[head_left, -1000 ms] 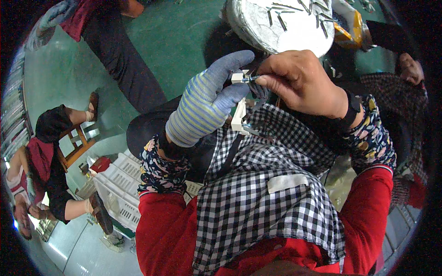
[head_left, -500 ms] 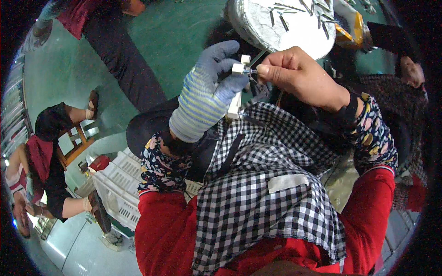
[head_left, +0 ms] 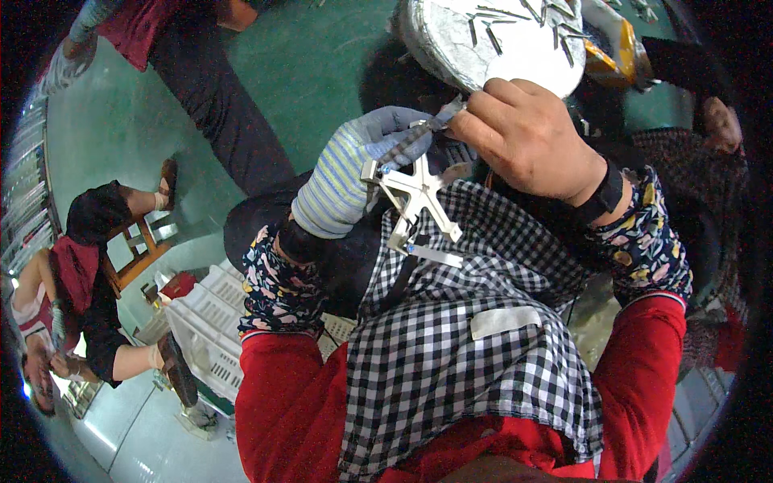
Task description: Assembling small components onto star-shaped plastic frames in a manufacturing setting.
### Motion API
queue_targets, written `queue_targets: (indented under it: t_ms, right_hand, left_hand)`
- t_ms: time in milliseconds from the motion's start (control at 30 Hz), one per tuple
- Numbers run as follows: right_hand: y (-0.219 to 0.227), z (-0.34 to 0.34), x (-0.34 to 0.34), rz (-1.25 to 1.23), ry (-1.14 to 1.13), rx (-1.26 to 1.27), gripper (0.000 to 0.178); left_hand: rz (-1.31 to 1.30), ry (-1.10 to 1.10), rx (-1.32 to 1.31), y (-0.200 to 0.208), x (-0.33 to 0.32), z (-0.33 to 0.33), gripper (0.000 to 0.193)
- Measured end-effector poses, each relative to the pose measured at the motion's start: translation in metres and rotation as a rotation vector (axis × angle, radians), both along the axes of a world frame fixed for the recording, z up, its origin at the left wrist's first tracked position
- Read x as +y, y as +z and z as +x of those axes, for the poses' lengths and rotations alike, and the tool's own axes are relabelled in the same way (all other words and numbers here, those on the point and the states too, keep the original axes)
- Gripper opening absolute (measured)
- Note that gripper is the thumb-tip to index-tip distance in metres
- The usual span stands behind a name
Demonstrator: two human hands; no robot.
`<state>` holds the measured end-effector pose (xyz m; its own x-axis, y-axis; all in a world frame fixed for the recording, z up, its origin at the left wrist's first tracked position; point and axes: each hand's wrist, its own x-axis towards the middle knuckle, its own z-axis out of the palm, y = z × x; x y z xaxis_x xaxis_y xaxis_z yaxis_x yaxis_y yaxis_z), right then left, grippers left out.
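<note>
Has turned the white star-shaped frame (head_left: 423, 190) to bare more prongs since half a second ago. Holds one prong in the gloved left hand (head_left: 334, 181), grip pressed together; pinches a grey metal strip (head_left: 407, 145) by its far end in the bare right hand (head_left: 535, 145). Keeps all this above the checked apron (head_left: 451, 394), marked with a pale patch (head_left: 506, 322). Shows loose metal pieces (head_left: 493, 40) farther off on a round white tabletop (head_left: 523, 68).
</note>
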<state>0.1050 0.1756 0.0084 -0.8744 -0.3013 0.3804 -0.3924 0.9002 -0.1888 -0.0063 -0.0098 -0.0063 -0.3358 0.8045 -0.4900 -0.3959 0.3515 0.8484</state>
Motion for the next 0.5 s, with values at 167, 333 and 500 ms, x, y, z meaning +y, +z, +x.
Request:
queue_targets:
  t_ms: [167,333,500]
  right_hand:
    - [-0.003,0.006,-0.003,-0.035,-0.002,-0.036,0.02]
    - [-0.01,0.009,-0.007,-0.332,-0.046,-0.193,0.014]
    - [-0.004,0.007,-0.01,-1.237,-0.276,-0.914,0.018]
  left_hand:
    - [0.049,0.052,-0.092,0.002,0.0,0.003,0.023]
    - [0.007,0.141,-0.026,0.011,0.001,0.014,0.023]
    - [0.095,-0.045,0.773,-0.001,-0.004,0.009,0.025]
